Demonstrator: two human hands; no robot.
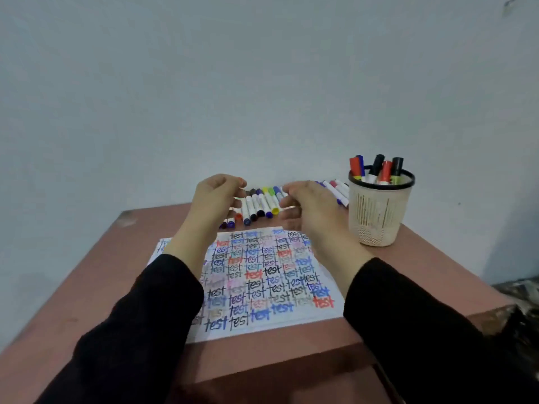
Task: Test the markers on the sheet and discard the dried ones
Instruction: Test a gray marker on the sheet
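Sheet (271, 287) nearly full, testing looks well along; left hand (217, 196) and right hand (309, 205) over markers (262, 202), fingers loosely curled, empty

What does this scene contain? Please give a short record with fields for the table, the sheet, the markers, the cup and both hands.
table: brown, with a worn far left corner
sheet: white paper lying flat, covered with the word "test" in many colours
loose markers: white bodies with coloured ends, in a row behind the sheet
cup: pale mesh, upright, right of the sheet
standing markers: several, inside the cup
left hand: above the marker row, fingers loosely curled, nothing seen in it
right hand: likewise, beside the left hand
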